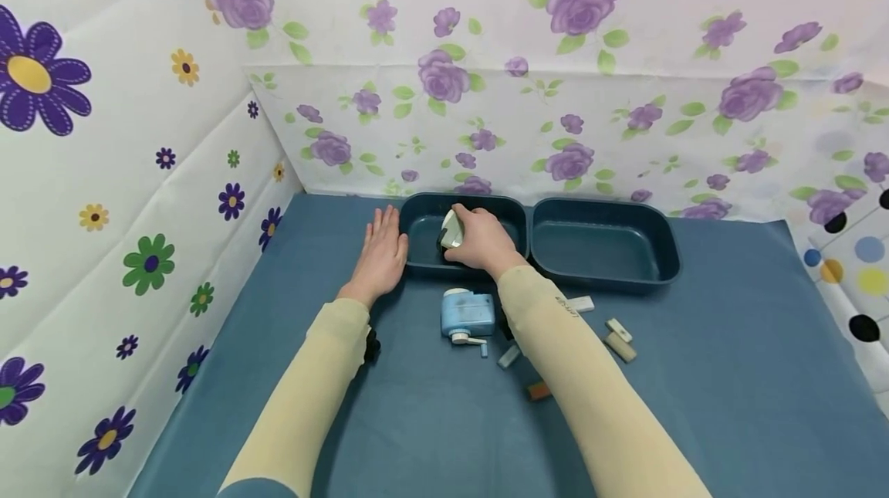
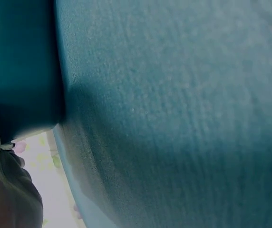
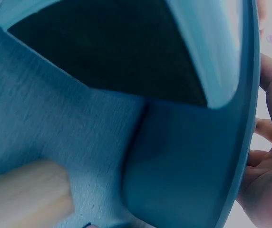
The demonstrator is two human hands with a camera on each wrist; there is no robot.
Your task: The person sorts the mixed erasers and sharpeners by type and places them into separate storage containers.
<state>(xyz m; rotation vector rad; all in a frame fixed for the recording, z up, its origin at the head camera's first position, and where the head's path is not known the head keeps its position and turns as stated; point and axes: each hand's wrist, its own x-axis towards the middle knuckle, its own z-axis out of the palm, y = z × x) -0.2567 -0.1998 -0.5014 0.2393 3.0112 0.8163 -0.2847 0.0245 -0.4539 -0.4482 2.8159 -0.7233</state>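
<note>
My right hand (image 1: 482, 239) reaches down into the left dark blue tray (image 1: 461, 270). Between its thumb and fingers it grips a small pale cream object with a black part (image 1: 452, 230), whose kind I cannot tell. Flat and with fingers extended, my left hand (image 1: 378, 255) rests against the outer left side of the same tray. Just in front of the tray a light blue crank pencil sharpener (image 1: 468, 315) lies on the table, its little handle towards me. In the left wrist view, blue cloth and the tray's side (image 2: 24, 61) fill most of the picture.
A second dark blue tray (image 1: 604, 239) adjoins the first on the right. Near the right forearm lie a white block (image 1: 580, 303), a white eraser-like piece (image 1: 619, 330), a beige block (image 1: 620, 347), a grey piece (image 1: 509, 357) and an orange-brown piece (image 1: 538, 391). A black object (image 1: 373, 346) shows beside the left sleeve.
</note>
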